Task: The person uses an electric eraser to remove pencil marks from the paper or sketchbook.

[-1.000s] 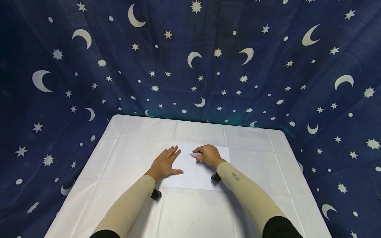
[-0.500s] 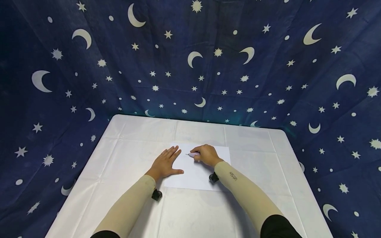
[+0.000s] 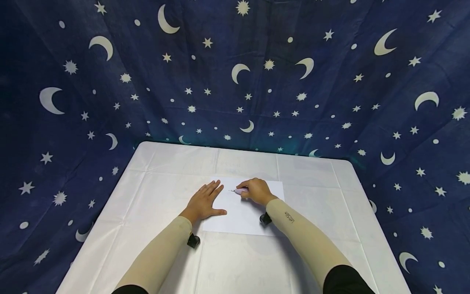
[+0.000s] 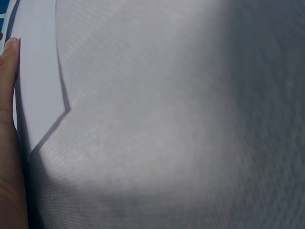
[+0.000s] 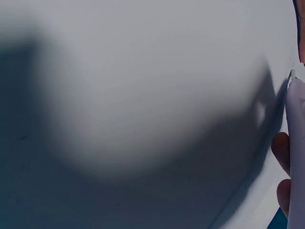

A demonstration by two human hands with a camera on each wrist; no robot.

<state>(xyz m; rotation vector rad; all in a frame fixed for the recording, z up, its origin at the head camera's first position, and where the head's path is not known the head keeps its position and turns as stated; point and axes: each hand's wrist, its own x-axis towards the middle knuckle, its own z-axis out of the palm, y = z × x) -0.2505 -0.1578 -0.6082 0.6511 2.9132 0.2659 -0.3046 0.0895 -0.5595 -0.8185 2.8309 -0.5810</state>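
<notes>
A white sheet of paper (image 3: 235,218) lies on the table. My left hand (image 3: 202,203) rests on the paper's left side with fingers spread; in the left wrist view its thumb (image 4: 9,71) lies along the sheet near a corner. With my right hand (image 3: 258,191) I grip a thick, lavender pen-shaped tool (image 3: 241,190) with a narrow tip, pointing left and low over the paper. A short faint line (image 3: 229,190) shows just left of that tip. In the right wrist view the tool's body (image 5: 296,157) appears at the right edge, fingertips (image 5: 282,148) curled against it.
White cloth covers the table (image 3: 172,163), which has rounded corners. A dark blue curtain (image 3: 220,73) with moons and stars hangs behind and at both sides. Small black wrist cameras sit under both sleeves.
My right hand and the tool slid slightly left, then a little back right, over the faint line. The left hand and the paper have hardly moved.
</notes>
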